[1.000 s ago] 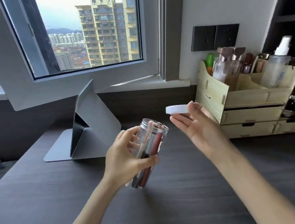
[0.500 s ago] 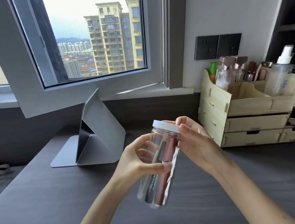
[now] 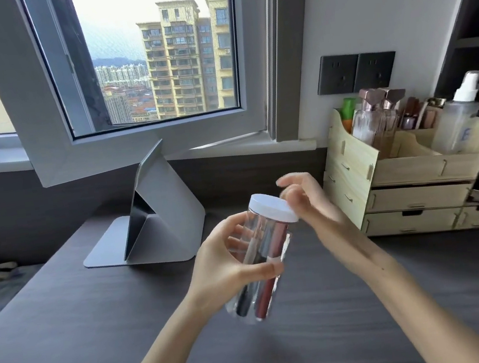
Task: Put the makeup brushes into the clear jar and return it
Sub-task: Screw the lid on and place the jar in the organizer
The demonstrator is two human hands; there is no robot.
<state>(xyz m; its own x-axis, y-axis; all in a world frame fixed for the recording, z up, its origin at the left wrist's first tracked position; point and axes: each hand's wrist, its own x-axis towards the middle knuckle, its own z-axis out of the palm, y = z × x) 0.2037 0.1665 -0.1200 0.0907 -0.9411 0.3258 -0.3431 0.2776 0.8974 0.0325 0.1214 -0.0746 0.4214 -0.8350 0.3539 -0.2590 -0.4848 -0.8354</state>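
white lid (image 3: 273,211) now sits on the clear jar (image 3: 258,258), brushes (image 3: 264,291) inside; left hand (image 3: 225,268) grips jar, right hand (image 3: 309,202) loosely spread at lid. return remains.

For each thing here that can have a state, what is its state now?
clear jar: tilted, held off the desk by left hand
white lid: on the jar
makeup brushes: inside the jar
right hand: at the lid's edge
window: swung open
organizer drawers: closed
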